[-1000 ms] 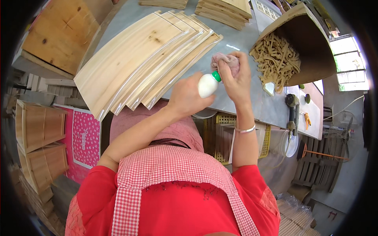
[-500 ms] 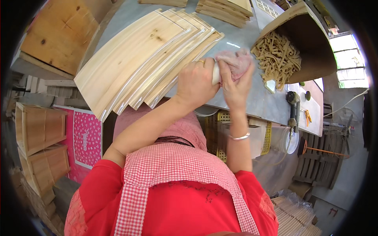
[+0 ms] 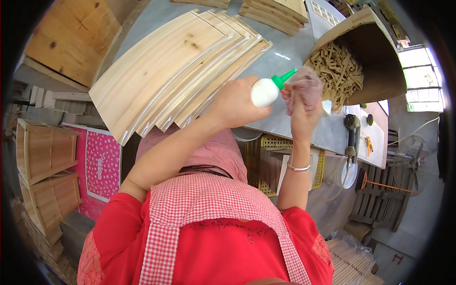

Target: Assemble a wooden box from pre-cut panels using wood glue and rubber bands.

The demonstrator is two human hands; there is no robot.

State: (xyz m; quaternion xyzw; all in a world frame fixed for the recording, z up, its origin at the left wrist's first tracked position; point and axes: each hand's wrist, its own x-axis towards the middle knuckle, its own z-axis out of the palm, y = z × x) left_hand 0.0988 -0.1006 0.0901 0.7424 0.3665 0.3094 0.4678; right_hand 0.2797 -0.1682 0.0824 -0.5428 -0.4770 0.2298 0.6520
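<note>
My left hand [image 3: 237, 103] is wrapped round a white squeeze bottle [image 3: 264, 92] with a green pointed nozzle [image 3: 285, 77]. The bottle is tilted, its tip up and to the right. Beside the tip, my right hand [image 3: 304, 116] grips a crumpled pinkish cloth [image 3: 306, 88]. Cloth and nozzle tip are close together; whether they touch I cannot tell. To the left of my hands, several wooden panels [image 3: 161, 61] lie overlapped in a fan on the grey table [image 3: 280, 57]. Shiny clear lines of what looks like glue run along their edges.
A cardboard box [image 3: 382, 61] on its side spills wooden strips [image 3: 337, 71] at the right. A black-handled tool [image 3: 352, 133] and orange pliers [image 3: 369, 145] lie near the table's right edge. More boards [image 3: 275, 14] are stacked at the back. Wooden boxes [image 3: 47, 152] stand at the left.
My right hand and the cloth have come away from the bottle, moving right and slightly down. The green nozzle, covered before, now shows.
</note>
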